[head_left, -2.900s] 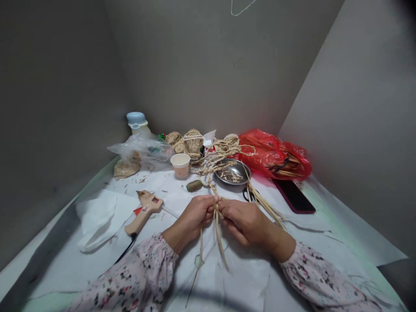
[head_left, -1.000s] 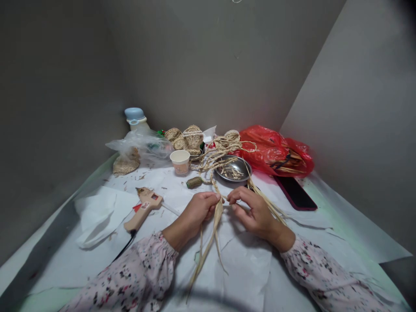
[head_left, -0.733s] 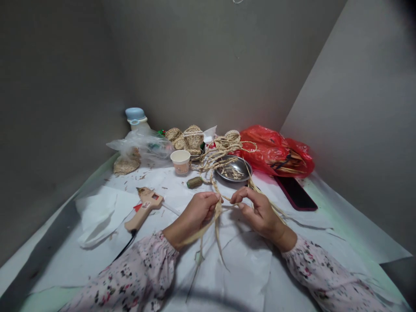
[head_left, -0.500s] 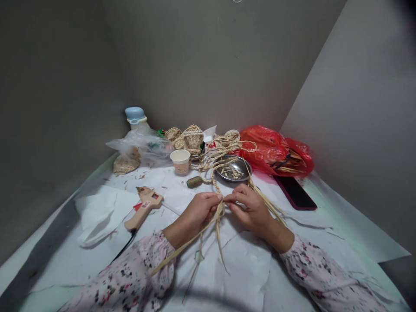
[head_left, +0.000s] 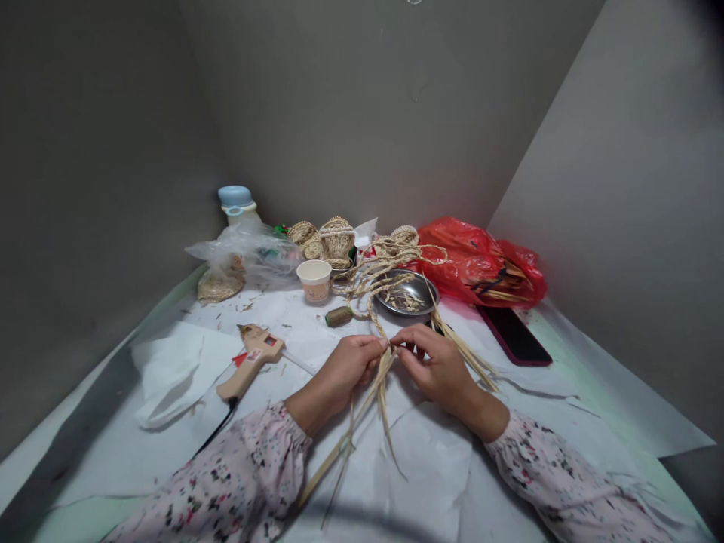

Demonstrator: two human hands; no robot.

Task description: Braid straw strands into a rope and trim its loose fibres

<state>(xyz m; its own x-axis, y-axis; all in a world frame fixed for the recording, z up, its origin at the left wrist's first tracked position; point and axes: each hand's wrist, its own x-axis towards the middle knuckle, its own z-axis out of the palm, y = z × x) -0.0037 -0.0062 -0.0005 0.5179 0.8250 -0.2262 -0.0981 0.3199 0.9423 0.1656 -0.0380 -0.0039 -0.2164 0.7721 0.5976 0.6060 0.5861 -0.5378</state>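
My left hand (head_left: 351,360) pinches a braided straw cord (head_left: 375,320) at the end where its loose strands (head_left: 380,385) begin. Close beside it on the right, the fingertips of my right hand (head_left: 430,360) are pinched together at the same spot, against the strands. Which single strand they hold is hidden. Several flat strands hang down from the pinch toward me, one wide one reaching my left sleeve. Beyond my hands the finished braid runs back into a loose heap over a metal bowl (head_left: 434,300).
At left lie a glue gun (head_left: 257,360) and crumpled white paper (head_left: 175,377). A paper cup (head_left: 314,282), a thread spool (head_left: 338,317) and woven straw pieces (head_left: 336,240) stand behind. Loose straw (head_left: 467,354), a phone (head_left: 516,336) and a red plastic bag (head_left: 458,253) are at right.
The wide strand has swung from across my left wrist to hang lower and steeper. My right fingers have curled in slightly. My left hand has stayed nearly in place.
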